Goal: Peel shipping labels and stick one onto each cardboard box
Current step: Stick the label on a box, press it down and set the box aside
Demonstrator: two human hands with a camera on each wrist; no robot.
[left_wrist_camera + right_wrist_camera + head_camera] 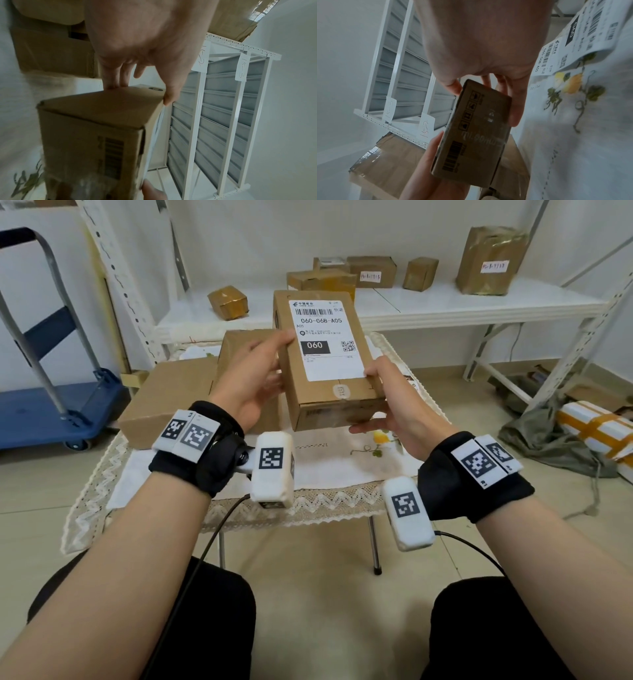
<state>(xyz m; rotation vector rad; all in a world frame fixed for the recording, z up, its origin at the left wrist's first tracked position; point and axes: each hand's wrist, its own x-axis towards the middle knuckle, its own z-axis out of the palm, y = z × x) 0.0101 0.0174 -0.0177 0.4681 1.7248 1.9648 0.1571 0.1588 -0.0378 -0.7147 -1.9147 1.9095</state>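
I hold a small brown cardboard box point(337, 407) in the air over the table, between both hands. A white shipping label point(325, 337) reading 060-06B-A05 lies flat on its top face. My left hand point(255, 378) grips the box's left side, thumb on the top edge by the label; in the left wrist view the fingers point(116, 82) press the box point(96, 119). My right hand point(385, 398) grips the near right corner, thumb on top and fingers underneath point(513, 108). A stack of spare labels point(594, 31) lies on the tablecloth to the right.
Two larger cardboard boxes point(171, 398) point(245, 347) sit on the left of the lace-covered table point(329, 467). The white shelf point(428, 302) behind holds several taped boxes. A blue trolley point(51, 412) stands at left; a wrapped parcel point(596, 429) lies on the floor at right.
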